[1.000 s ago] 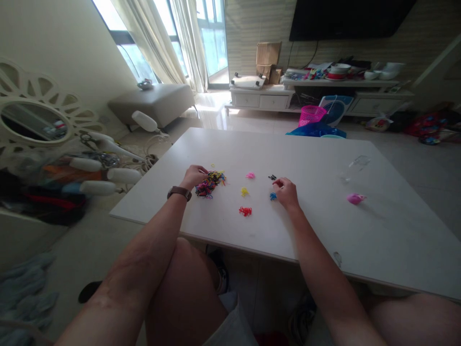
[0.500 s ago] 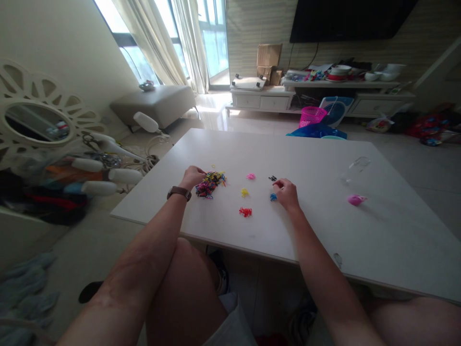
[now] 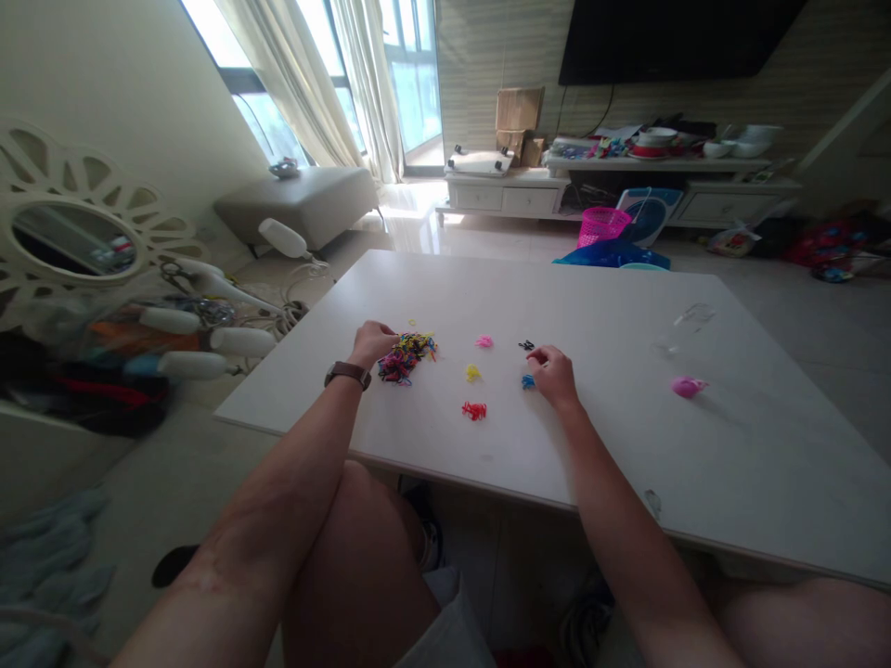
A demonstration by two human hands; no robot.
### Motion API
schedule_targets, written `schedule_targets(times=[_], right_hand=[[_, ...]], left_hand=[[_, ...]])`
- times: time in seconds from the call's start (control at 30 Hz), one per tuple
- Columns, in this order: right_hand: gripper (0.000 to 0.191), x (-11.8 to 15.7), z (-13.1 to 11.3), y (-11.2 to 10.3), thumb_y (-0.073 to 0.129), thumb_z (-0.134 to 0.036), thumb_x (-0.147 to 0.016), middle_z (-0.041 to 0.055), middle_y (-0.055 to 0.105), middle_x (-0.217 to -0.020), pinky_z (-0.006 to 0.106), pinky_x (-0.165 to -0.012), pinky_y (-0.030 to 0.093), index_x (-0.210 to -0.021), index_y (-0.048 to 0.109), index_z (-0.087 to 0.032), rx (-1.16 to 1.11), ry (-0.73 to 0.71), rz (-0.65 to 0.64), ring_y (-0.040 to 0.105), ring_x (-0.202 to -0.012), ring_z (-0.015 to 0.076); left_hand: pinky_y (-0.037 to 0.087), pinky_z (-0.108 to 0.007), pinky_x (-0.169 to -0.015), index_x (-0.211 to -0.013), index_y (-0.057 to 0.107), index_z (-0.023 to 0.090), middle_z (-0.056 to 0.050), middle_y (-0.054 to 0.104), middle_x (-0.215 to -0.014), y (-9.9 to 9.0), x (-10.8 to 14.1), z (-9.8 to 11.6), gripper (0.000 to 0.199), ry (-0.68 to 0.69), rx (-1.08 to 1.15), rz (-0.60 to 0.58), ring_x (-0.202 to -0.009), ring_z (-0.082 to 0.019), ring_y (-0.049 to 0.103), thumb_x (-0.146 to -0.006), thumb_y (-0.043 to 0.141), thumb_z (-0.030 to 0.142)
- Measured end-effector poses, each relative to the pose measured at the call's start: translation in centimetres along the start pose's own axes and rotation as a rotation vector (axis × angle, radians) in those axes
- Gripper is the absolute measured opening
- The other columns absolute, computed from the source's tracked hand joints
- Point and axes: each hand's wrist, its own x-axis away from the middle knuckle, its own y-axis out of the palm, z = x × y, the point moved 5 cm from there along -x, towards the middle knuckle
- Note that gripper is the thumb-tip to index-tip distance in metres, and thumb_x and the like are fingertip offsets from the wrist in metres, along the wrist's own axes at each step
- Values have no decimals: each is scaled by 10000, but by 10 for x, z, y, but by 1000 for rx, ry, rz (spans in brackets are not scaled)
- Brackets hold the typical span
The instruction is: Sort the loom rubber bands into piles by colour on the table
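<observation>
Centrally in the frame, a loose multicoloured heap of tiny rubbery-looking loops (image 3: 406, 360) lies on a glossy white rectangular table (image 3: 424, 436), too tangled for single pieces to be made out. The left hand (image 3: 374, 344), with a brown-strapped watch (image 3: 348, 374) at its wrist, reaches the heap's upper-left edge; its fingertips are partly lost against the loops, so I cannot tell how far they part or whether they pinch one. Right of the heap sit small clusters of pink (image 3: 484, 341), yellow (image 3: 473, 373) and red loops (image 3: 474, 410). The right hand (image 3: 552, 371), fingers curled and thumb near the fingertips, is just beside a blue cluster (image 3: 527, 381) and below a black one (image 3: 526, 345); whether it grips anything is too small to see. Toward the right, a transparent container (image 3: 694, 317) almost melts into the tabletop near a blurred pink-purple object (image 3: 689, 386). The frame's top edge cuts off a black television (image 3: 682, 42).
</observation>
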Motion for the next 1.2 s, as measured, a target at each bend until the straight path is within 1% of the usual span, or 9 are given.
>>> schedule_targets(times=[0.2, 0.37, 0.5, 0.63, 0.83, 0.9, 1.03, 1.2], right_hand=[[148, 1, -1, 0, 507, -258, -756, 39, 669, -785, 319, -739, 447, -704, 638, -213, 4, 7, -9, 575, -708, 186], [142, 1, -1, -1, 508, -257, -756, 38, 666, -779, 323, -752, 446, -698, 630, -214, 8, 2, -9, 572, -706, 185], [143, 1, -1, -1, 505, -265, -754, 36, 668, -782, 326, -756, 447, -700, 629, -215, 7, 0, -8, 569, -711, 187], [143, 1, -1, -1, 503, -272, -751, 37, 660, -769, 335, -766, 450, -700, 624, -215, 11, 1, 1, 575, -728, 196], [146, 0, 0, -1, 504, -280, -753, 42, 659, -767, 332, -772, 449, -705, 624, -213, 7, -8, 5, 575, -731, 195], [149, 0, 0, -1, 502, -281, -755, 42, 659, -769, 331, -771, 447, -708, 625, -211, 2, -11, 8, 577, -733, 195], [154, 0, 1, 0, 499, -275, -755, 39, 664, -779, 326, -762, 445, -712, 631, -208, -1, -12, 5, 574, -723, 189], [153, 1, -1, 0, 503, -276, -757, 35, 662, -774, 327, -761, 451, -710, 633, -208, -7, -10, 5, 572, -719, 188]], left_hand=[[494, -252, -673, -914, 792, 120, -105, 754, -799, 15, 0, 1, 242, 29, 10, -17, -736, -188, 669, -739, 711, 265], [497, -248, -695, -925, 786, 122, -100, 762, -845, 22, 1, 2, 247, 54, 0, -26, -786, -194, 677, -719, 708, 235], [492, -256, -694, -899, 783, 123, -110, 759, -844, 21, 1, 3, 224, 52, 0, -18, -795, -201, 676, -708, 696, 199], [480, -245, -670, -852, 777, 122, -97, 742, -778, 17, 1, 2, 185, 37, 35, -24, -728, -181, 657, -700, 690, 182], [425, -231, -550, -875, 765, 95, -73, 704, -703, 9, 3, 1, 220, 2, 169, -29, -599, -141, 587, -725, 681, 233], [412, -225, -530, -893, 761, 92, -70, 703, -712, 8, 2, 0, 234, -2, 208, -23, -576, -126, 564, -727, 682, 235], [423, -213, -544, -903, 759, 91, -81, 725, -785, 9, -1, -3, 244, 12, 254, -3, -577, -105, 555, -700, 706, 214], [437, -217, -548, -955, 774, 106, -81, 741, -805, 10, -1, -3, 293, -9, 288, -29, -583, -113, 572, -691, 725, 222]])
